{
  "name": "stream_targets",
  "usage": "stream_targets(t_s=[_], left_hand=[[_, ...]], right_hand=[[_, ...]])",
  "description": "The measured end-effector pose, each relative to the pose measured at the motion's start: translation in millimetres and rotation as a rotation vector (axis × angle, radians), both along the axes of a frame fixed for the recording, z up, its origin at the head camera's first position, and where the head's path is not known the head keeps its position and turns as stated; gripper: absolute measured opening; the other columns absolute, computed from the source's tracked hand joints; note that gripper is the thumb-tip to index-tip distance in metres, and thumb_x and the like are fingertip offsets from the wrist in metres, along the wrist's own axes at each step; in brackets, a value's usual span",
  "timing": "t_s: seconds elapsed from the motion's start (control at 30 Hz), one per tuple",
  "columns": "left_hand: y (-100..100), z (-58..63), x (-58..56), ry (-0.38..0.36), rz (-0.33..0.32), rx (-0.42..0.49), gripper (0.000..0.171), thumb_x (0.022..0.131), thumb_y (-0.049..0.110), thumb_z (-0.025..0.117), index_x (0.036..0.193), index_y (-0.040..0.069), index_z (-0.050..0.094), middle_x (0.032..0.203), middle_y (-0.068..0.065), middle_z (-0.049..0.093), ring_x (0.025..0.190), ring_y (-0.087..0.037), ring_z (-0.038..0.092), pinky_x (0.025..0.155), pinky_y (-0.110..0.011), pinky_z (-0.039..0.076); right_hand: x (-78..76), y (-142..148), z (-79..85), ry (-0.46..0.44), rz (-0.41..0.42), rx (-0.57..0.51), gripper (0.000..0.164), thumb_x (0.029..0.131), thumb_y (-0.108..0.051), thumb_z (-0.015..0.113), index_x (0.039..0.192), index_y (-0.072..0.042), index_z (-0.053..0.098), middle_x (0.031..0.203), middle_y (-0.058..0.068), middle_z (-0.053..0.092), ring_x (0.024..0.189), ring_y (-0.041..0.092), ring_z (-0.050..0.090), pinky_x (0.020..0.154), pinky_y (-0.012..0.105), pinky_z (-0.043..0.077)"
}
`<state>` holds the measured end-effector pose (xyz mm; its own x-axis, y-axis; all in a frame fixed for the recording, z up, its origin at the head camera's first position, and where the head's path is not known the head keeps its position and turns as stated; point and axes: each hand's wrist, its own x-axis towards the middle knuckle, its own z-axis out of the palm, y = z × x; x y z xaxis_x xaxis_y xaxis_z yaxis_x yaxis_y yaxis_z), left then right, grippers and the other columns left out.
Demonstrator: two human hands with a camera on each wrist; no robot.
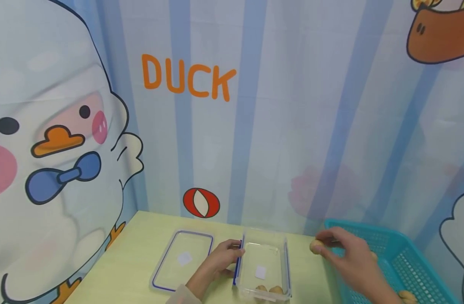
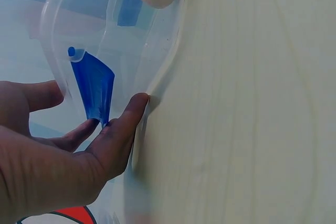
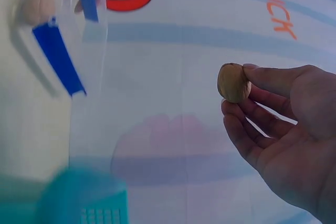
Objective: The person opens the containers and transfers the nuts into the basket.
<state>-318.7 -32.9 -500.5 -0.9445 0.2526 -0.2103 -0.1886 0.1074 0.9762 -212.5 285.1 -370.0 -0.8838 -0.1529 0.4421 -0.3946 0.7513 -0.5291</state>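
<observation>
My right hand (image 1: 349, 255) pinches a walnut (image 3: 234, 83) between thumb and fingertips, above the table beside the basket's near-left rim. My left hand (image 1: 221, 257) rests against the left side of a clear plastic container (image 1: 264, 253). In the left wrist view its fairly straight fingers touch the wall around a blue latch (image 2: 94, 85), one fingertip low by the table. Two walnuts (image 1: 276, 290) show at the container's near end. A teal basket (image 1: 406, 245) stands at the right, partly behind my right forearm, with a few walnuts (image 1: 406, 297) inside.
A clear lid with a blue seal (image 1: 182, 259) lies flat on the pale table (image 1: 129, 245), left of the container. Behind the table hangs a striped curtain (image 1: 277, 126) printed with cartoon ducks; it also runs along the left side.
</observation>
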Motion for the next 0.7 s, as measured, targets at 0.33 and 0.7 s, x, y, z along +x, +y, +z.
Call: stream_targets(t_s=[0.33,0.7], left_hand=[[-1.7,-0.5,-0.5,0.002,0.0,-0.002,0.053,0.104,0.02,0.066,0.15,-0.001,0.051,0.141,-0.02,0.059,0.124,-0.043,0.061,0.08,-0.052,0.062],[-0.9,-3.0,-1.5,-0.007,0.003,-0.027,0.053,0.104,0.023,0.068,0.149,0.0,0.052,0.143,-0.02,0.059,0.125,-0.042,0.061,0.08,-0.051,0.062]], right_hand=[[0.8,54.8,-13.2,-0.291,-0.155,-0.047,0.061,0.102,-0.061,0.06,0.138,-0.012,0.063,0.126,0.008,0.07,0.113,0.029,0.069,0.096,0.048,0.057],[-14.7,85.7,-44.5,-0.407,-0.243,-0.012,0.089,0.097,-0.076,0.055,0.143,0.001,0.056,0.129,0.02,0.065,0.122,0.045,0.063,0.1,0.06,0.053]])
